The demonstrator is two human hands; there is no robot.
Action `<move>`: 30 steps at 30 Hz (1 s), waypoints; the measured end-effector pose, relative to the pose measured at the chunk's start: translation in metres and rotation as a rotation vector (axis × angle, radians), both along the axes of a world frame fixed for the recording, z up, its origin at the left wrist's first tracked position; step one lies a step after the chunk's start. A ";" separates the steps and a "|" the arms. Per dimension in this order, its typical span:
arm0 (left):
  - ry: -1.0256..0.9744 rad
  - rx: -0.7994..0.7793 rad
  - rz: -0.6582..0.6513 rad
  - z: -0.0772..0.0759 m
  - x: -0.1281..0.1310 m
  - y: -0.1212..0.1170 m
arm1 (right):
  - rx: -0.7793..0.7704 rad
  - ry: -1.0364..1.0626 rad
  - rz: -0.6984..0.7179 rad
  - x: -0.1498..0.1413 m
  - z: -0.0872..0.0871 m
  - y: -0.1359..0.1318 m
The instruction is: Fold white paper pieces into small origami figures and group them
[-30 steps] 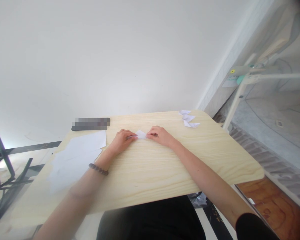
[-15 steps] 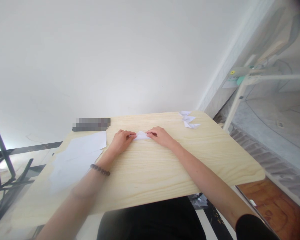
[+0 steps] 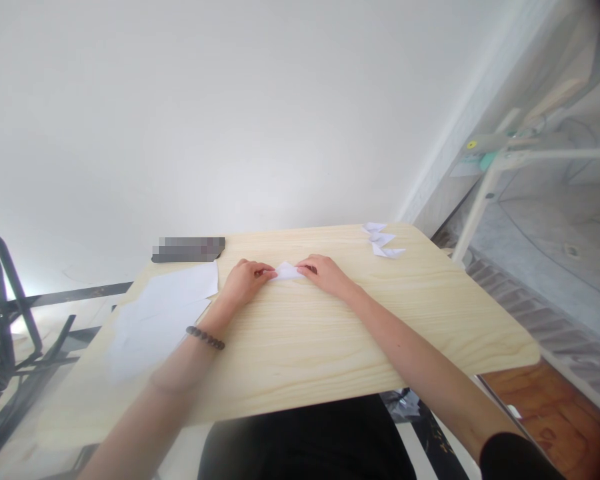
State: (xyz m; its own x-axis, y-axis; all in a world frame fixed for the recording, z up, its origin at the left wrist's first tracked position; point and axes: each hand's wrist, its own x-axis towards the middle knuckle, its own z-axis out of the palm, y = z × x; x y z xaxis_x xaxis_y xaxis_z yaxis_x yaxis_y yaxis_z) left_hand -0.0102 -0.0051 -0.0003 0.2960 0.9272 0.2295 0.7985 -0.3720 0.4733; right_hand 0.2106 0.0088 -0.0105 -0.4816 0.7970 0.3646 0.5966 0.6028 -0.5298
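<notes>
A small folded piece of white paper lies on the light wooden table, towards its far side. My left hand pinches the paper's left end with curled fingers. My right hand presses its right end, fingers also curled down onto it. A dark bead bracelet circles my left wrist.
Flat white paper sheets lie on the table's left part. Three small folded paper pieces sit at the far right corner. A dark flat object rests at the far edge. A white frame stands right of the table, a black metal rack left.
Both hands stay on the small paper, with only slight finger shifts. The view has drifted a little to the left and down.
</notes>
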 end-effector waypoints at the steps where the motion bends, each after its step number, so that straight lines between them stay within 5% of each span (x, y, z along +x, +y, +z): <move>1: -0.003 -0.006 -0.001 0.000 0.000 0.000 | -0.001 -0.001 -0.001 0.000 0.000 0.000; 30: 0.047 0.073 0.052 -0.005 0.006 -0.002 | 0.033 -0.032 -0.133 -0.007 -0.004 -0.008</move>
